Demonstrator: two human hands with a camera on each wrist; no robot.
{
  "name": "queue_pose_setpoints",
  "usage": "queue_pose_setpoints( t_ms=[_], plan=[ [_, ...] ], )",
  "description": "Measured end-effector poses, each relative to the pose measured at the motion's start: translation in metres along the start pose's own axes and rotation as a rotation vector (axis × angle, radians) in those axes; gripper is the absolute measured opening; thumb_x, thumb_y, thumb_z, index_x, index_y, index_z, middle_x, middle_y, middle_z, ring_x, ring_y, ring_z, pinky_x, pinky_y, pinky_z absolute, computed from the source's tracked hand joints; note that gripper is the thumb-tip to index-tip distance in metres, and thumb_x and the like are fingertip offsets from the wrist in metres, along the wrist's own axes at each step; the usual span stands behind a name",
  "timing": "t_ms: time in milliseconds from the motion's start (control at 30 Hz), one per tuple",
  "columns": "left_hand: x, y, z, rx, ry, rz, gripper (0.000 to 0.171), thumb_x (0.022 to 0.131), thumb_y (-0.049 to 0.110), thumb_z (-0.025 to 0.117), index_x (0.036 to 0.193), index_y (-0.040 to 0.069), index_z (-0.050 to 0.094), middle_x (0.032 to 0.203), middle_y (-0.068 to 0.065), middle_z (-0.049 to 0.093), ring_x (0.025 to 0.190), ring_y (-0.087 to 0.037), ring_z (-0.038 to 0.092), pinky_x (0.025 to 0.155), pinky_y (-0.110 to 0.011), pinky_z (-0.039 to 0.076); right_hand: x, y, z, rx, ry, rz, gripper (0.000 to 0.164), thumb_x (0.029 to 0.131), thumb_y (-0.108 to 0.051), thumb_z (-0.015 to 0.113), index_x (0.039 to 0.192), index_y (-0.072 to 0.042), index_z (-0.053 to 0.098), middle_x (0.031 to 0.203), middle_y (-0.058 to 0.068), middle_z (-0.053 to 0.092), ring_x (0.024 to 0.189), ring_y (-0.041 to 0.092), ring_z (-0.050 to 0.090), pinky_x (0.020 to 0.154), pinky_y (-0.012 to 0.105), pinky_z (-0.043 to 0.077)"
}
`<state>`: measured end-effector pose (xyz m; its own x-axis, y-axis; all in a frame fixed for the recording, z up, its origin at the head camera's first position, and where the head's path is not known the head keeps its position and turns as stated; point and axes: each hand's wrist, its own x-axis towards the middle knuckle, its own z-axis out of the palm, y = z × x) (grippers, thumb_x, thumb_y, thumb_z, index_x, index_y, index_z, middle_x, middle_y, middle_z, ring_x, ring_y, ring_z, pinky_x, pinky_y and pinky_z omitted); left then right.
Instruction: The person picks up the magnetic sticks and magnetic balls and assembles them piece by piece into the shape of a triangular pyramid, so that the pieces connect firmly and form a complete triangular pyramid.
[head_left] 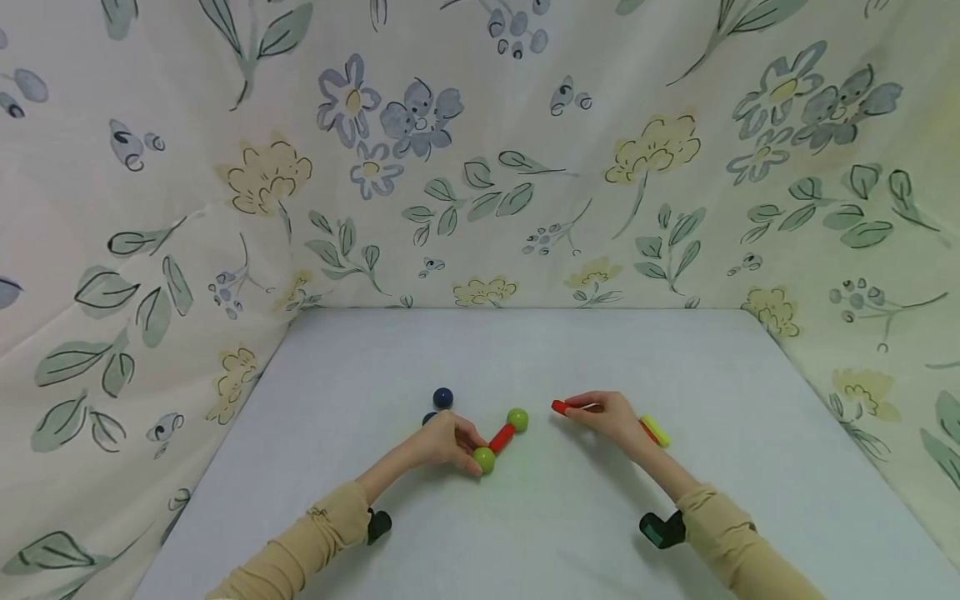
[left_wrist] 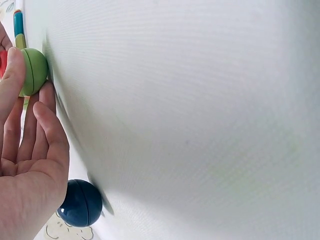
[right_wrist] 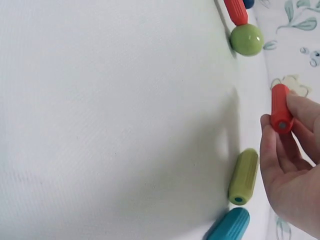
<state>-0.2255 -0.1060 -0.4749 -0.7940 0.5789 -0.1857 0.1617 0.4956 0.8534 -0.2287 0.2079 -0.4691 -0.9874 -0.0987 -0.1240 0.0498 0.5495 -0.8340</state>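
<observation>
My left hand (head_left: 450, 442) holds a green ball (head_left: 483, 460) between thumb and fingers. A red ribbed rod (head_left: 502, 438) joins that ball to a second green ball (head_left: 517, 419), and both rest at the table's middle. To the right, my right hand (head_left: 609, 417) pinches another red rod (head_left: 560, 407). In the right wrist view this red rod (right_wrist: 281, 107) is raised off the table, with a small grey disc in its end. It is apart from the joined pieces.
Two dark blue balls lie behind my left hand: one blue ball (head_left: 443, 398) in full sight, the other (head_left: 429, 417) partly hidden. By my right forearm lie a yellow-green rod (head_left: 655, 431) and a teal rod (right_wrist: 230, 225). Floral cloth (head_left: 480, 167) surrounds the white table (head_left: 480, 350).
</observation>
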Motion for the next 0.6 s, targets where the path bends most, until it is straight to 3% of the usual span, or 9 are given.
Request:
queue_pose_setpoints(
  t_ms=[600],
  plan=[
    [0.001,-0.002,-0.001,-0.002,-0.001,-0.007,0.028,0.064,0.005,0.086,0.089,0.005,0.074,0.088,-0.007,0.073,0.076,-0.011,0.068,0.070,-0.024,0.057,-0.007,0.000,0.024,0.014,-0.068,-0.056,0.030,0.085,-0.025,0.071,0.107,-0.004,0.071,0.103,0.010,0.070,0.083,0.015,0.057,0.066,0.026,0.047]
  ],
)
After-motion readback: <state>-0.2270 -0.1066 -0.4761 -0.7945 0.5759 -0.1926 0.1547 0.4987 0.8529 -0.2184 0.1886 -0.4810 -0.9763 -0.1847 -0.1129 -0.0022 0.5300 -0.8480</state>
